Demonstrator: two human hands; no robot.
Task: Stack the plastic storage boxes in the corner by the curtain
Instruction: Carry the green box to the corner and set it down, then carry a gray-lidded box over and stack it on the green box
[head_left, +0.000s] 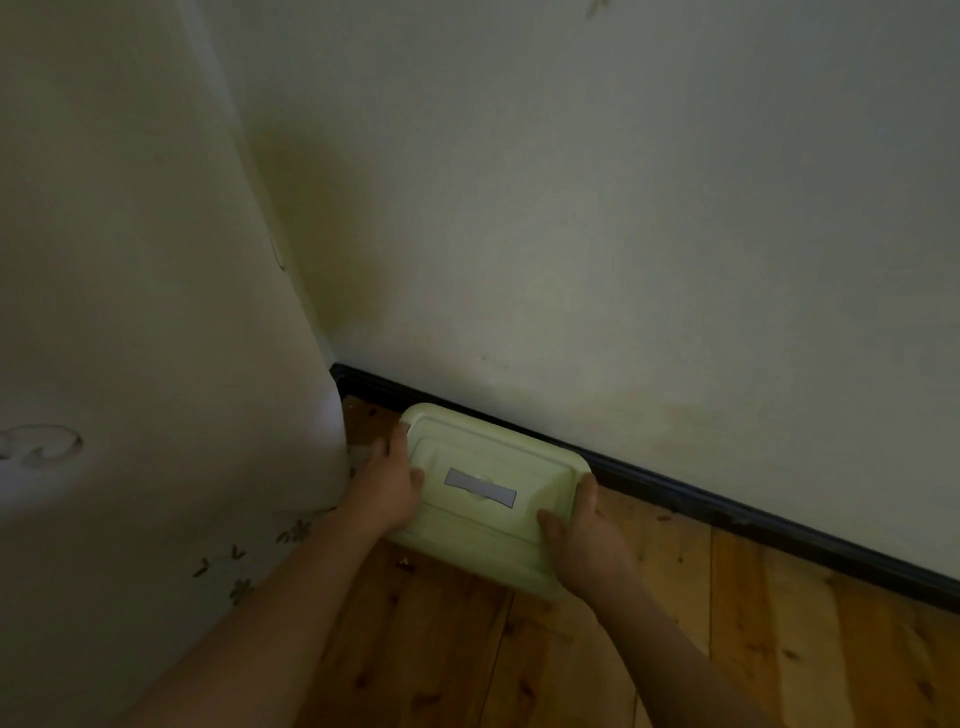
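A pale green plastic storage box (483, 457) with a lid and a grey strip of tape on top sits low by the wall, close to the corner. My left hand (392, 480) grips its left side, thumb on the lid. My right hand (582, 540) grips its near right corner. Whether the box rests on the floor or on another box I cannot tell; its underside is hidden. The pale curtain (156, 338) hangs just to the left of the box.
A cream wall (623, 234) stands right behind the box, with a dark skirting board (727, 512) along its foot. The wooden plank floor (779, 639) stretches to the right and toward me. The curtain's flowered hem (244, 566) reaches the floor beside my left forearm.
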